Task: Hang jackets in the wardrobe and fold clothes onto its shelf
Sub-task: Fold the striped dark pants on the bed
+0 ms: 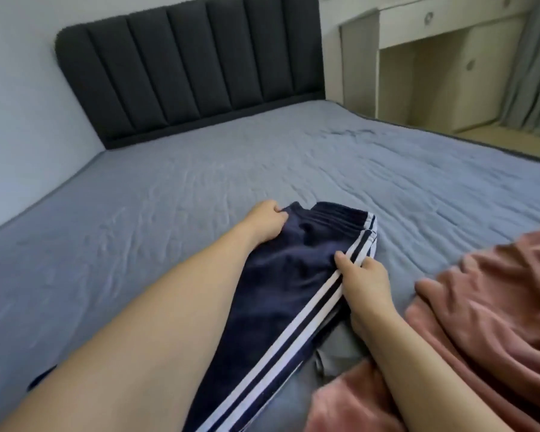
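My left hand [267, 222] grips the waistband corner of the navy trousers [281, 288], with the fingers curled into the cloth. My right hand [362, 282] pinches the side seam, where 2 white stripes run, the thumb lying on top of the fabric. I hold them at these 2 places, I think, to pull the upper part flat and straight on the bed [169, 198], so that the fold will come out even. The trousers lie on the blue-grey sheet, the waistband pointing to the dark headboard [194, 73] and the legs running back toward me.

The lower part of the legs is cut off by the bottom edge, so I cannot say how they lie. My left forearm covers part of the cloth. A pink garment [487, 322] lies just beside my right arm; what kind it is, I cannot tell. The wardrobe is not in view, only a pale desk [424, 23] and a curtain [533, 67] far behind.
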Action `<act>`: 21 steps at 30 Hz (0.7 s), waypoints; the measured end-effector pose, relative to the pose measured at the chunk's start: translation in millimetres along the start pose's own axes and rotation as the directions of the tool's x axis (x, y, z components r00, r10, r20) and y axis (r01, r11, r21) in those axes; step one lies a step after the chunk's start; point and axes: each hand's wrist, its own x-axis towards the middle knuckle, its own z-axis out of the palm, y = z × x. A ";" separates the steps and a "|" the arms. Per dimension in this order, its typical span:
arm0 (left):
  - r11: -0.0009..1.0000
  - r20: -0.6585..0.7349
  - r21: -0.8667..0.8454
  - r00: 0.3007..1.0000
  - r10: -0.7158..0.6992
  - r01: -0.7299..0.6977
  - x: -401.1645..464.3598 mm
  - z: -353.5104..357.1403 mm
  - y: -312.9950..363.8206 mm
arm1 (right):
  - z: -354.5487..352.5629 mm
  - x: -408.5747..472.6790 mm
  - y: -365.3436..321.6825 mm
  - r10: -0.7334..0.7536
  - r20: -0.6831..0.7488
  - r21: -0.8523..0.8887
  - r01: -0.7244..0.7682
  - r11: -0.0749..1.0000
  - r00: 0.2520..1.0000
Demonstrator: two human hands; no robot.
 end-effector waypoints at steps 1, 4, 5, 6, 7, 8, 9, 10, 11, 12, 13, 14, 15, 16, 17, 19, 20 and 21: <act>0.999 -0.069 0.036 0.998 -0.009 0.012 8.6 13.0 -1.5 | -0.4 9.9 3.5 0.004 -0.020 0.010 -0.004 1.000 1.000; 0.998 -0.189 -0.055 0.982 -0.004 -0.006 28.3 35.9 6.9 | -2.5 32.1 2.4 -0.020 -0.118 -0.001 0.020 1.000 0.993; 0.998 -0.192 -0.055 0.981 -0.007 -0.004 33.1 40.1 10.8 | -4.6 36.7 1.9 -0.007 -0.156 0.003 0.008 1.000 0.988; 1.000 -0.168 -0.007 0.986 -0.009 0.008 35.0 42.5 12.3 | -6.6 38.9 2.9 0.014 -0.183 0.009 -0.013 1.000 0.983; 0.997 -0.129 0.068 0.992 -0.012 0.021 34.7 42.5 10.3 | -7.6 39.6 4.2 0.024 -0.209 0.011 -0.022 1.000 0.978; 0.987 -0.094 0.156 0.995 -0.014 0.029 30.9 40.2 4.2 | -7.0 37.4 4.5 0.011 -0.238 -0.008 -0.013 1.000 0.971; 0.971 -0.074 0.239 0.997 -0.011 0.028 22.4 34.2 -6.4 | -3.8 32.4 3.2 -0.029 -0.261 -0.046 0.018 0.999 0.965; 0.953 -0.072 0.303 0.997 -0.013 0.034 9.3 24.5 -20.6 | 0.7 24.1 0.1 -0.091 -0.276 -0.099 0.065 0.993 0.957; 0.939 -0.080 0.339 0.996 -0.036 0.061 -8.5 10.6 -39.1 | 5.8 12.1 -4.1 -0.176 -0.274 -0.185 0.128 0.974 0.946; 0.926 -0.088 0.362 0.993 -0.078 0.105 -31.7 -6.9 -60.5 | 11.1 -3.5 -7.9 -0.280 -0.246 -0.314 0.196 0.929 0.928; 0.910 -0.086 0.386 0.988 -0.131 0.154 -59.5 -27.2 -84.4 | 16.5 -20.9 -10.6 -0.392 -0.176 -0.466 0.275 0.841 0.903; 0.894 -0.070 0.398 0.979 -0.193 0.205 -89.9 -49.0 -110.8 | 21.5 -40.6 -12.5 -0.486 -0.056 -0.593 0.363 0.719 0.872; 0.890 -0.044 0.373 0.963 -0.264 0.261 -120.8 -70.0 -136.0 | 26.8 -62.8 -14.8 -0.552 0.095 -0.671 0.463 0.579 0.828; 0.900 0.002 0.291 0.940 -0.341 0.326 -151.4 -88.9 -157.4 | 31.9 -86.3 -15.9 -0.577 0.262 -0.697 0.565 0.442 0.774; 0.912 0.070 0.145 0.915 -0.397 0.384 -179.0 -104.0 -173.5 | 37.4 -112.4 -14.8 -0.569 0.426 -0.668 0.669 0.327 0.703; 0.872 0.155 -0.180 0.888 -0.432 0.456 -217.6 -121.0 -190.5 | 46.1 -171.4 -7.1 -0.463 0.723 -0.494 0.852 0.173 0.513; 0.845 0.153 -0.261 0.884 -0.441 0.466 -228.8 -122.8 -193.3 | 47.3 -201.2 -0.9 -0.362 0.829 -0.407 0.904 0.130 0.426; 0.830 0.136 -0.301 0.883 -0.449 0.469 -236.5 -122.0 -193.9 | 48.0 -227.2 6.7 -0.247 0.898 -0.353 0.931 0.093 0.365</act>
